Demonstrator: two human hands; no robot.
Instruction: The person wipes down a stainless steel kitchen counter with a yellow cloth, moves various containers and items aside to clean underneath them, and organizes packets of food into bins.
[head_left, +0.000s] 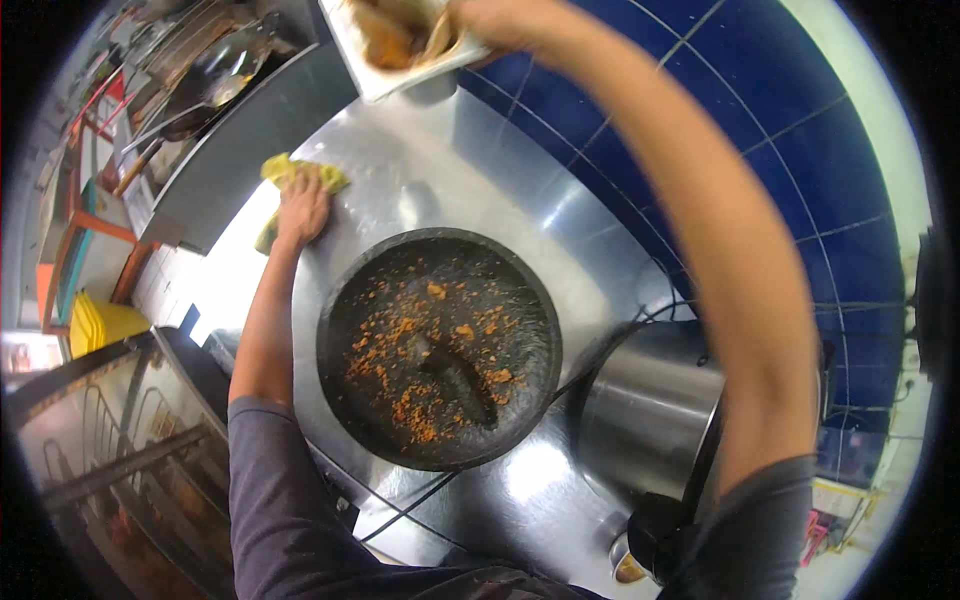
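Observation:
My left hand (304, 206) presses a yellow cloth (330, 177) flat on the steel counter (480, 142), near its left edge. At the top of the view my right hand (487, 22) grips the right side of a white rectangular container (375, 84), which holds something orange-brown and pale pieces. Between my arms a round dark stone mortar (551, 337) stands on the counter, with orange-brown crumbs (420, 420) scattered over its bowl. A dark stone pestle (469, 390) lies in it. Neither hand touches the mortar.
A large steel pot (645, 405) stands right of the mortar, with black cables (420, 504) running across the counter. Blue wall tiles (750, 150) rise behind. A wok (217, 79) sits at the upper left, a glass-fronted cabinet (135, 465) at the lower left. A small metal cup (626, 562) is near my body.

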